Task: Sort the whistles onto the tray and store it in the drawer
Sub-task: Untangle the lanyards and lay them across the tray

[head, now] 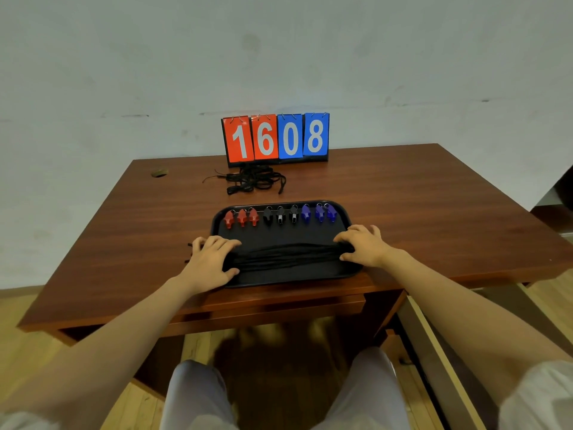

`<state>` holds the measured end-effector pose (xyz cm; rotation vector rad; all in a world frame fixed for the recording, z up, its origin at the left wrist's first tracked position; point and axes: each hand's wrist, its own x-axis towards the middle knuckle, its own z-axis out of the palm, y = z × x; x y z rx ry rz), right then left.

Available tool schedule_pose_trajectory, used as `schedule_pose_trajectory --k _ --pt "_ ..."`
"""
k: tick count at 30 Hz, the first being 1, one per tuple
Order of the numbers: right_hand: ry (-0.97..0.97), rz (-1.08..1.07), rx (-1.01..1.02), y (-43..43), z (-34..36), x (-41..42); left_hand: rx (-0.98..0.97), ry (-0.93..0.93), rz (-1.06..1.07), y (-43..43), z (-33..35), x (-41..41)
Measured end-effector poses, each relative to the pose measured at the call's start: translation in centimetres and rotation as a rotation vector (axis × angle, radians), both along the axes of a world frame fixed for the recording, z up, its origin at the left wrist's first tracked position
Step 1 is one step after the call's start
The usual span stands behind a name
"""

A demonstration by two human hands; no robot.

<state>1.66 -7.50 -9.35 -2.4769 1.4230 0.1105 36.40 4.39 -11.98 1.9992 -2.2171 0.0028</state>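
1. While both hands rest on it, a black tray (279, 235) lies flat on the near half of a brown wooden table (434, 197), its near rim close to the table's front edge.
2. Along the tray's far edge the whistles stand in one row: three red whistles (242, 217) on the left, three black whistles (280, 216) in the middle and three blue whistles (319, 213) on the right.
3. A bundle of black cords (288, 257) stretches across the near part of the tray, from side to side.
4. The left hand (210, 262) is clamped on the bundle's left end, with the fingers curled over the top and the thumb tucked in below it.
5. The right hand (366, 243) grips the right end in the same way, fingers bent over the cords and thumb against them.
6. Behind the tray, a tangle of loose cords (254, 180) lies on the table, well apart from the whistles.
7. Just beyond that tangle a flip scoreboard (276, 138) stands at the table's far edge, showing 16 on red cards and 08 on blue cards.
8. Low on the right, beside the person's leg, what looks like a pulled-out drawer (434, 352) with pale sides is in view.
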Motion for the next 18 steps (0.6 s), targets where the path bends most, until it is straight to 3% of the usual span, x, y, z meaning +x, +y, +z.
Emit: schedule_pose_trajectory --k 6,12,18 --pt "0.044 0.095 -0.036 -0.7 1.6 1.7 0.066 0.02 -0.033 -0.8 0.8 -1.0" --pt "-0.078 0.154 -0.131 -2.8 4.3 6.2 -0.007 0.064 -0.031 -4.7 3.3 -3.1" --pt "-0.211 0.163 -0.26 -7.3 7.4 12.2 -0.116 0.081 0.123 -11.5 7.1 -3.1"
